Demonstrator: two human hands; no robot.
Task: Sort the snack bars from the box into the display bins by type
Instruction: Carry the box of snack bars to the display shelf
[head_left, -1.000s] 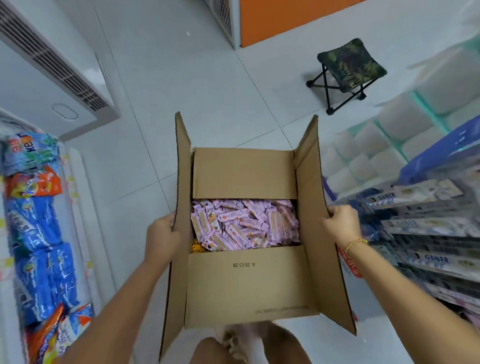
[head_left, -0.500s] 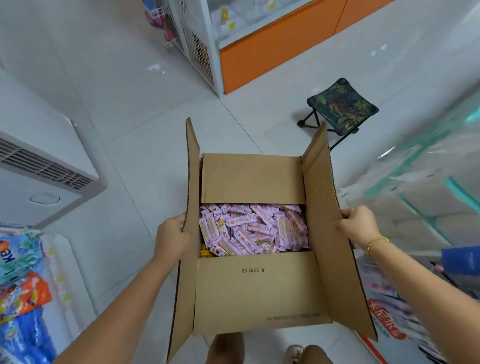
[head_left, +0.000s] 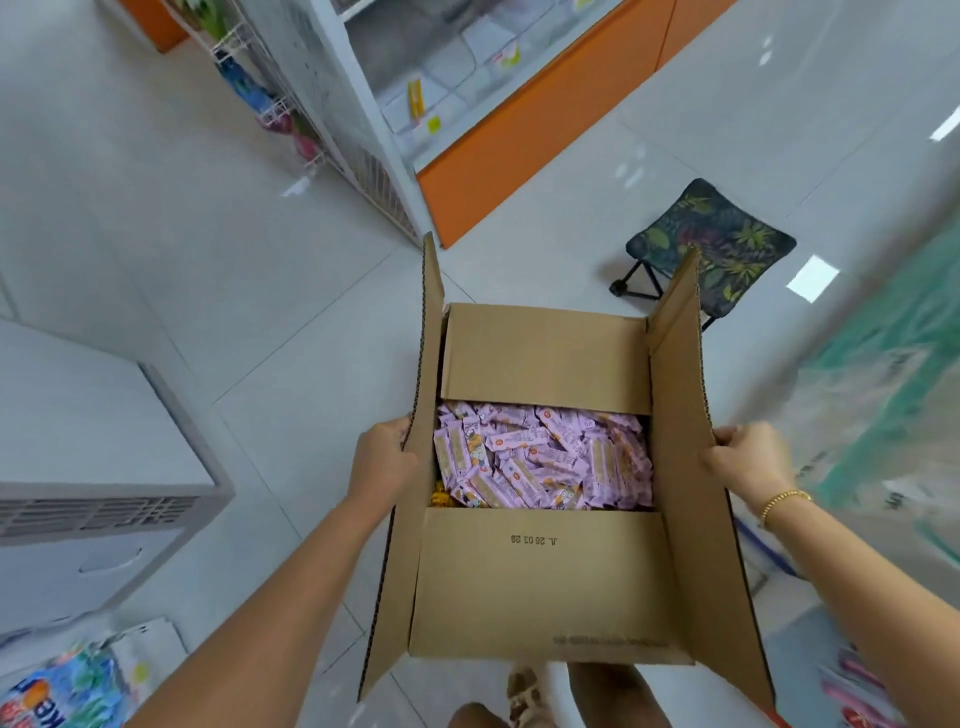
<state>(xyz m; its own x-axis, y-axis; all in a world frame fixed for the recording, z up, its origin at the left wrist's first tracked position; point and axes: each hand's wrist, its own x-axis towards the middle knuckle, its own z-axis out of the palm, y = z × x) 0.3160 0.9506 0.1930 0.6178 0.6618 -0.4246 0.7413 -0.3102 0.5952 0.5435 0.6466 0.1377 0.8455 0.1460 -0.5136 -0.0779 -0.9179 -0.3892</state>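
Observation:
An open cardboard box (head_left: 540, 587) hangs in front of me above the floor, its four flaps up. Inside lie several pink-wrapped snack bars (head_left: 540, 457), with a bit of yellow wrapper (head_left: 439, 496) showing at the lower left corner. My left hand (head_left: 384, 462) grips the box's left side flap. My right hand (head_left: 748, 457), with a gold bracelet on the wrist, grips the right side flap. No display bins are in view.
A folding stool with a leaf-print seat (head_left: 711, 244) stands on the tiled floor beyond the box. An orange-based cabinet (head_left: 524, 140) and wire rack (head_left: 270, 104) are farther back. A white freezer (head_left: 88, 457) sits left. Blurred wrapped goods (head_left: 883, 389) line the right.
The view has swung upward and to the right along the aisle; the snack shelf at left has slid almost out of view. Both hands keep the same hold on the box.

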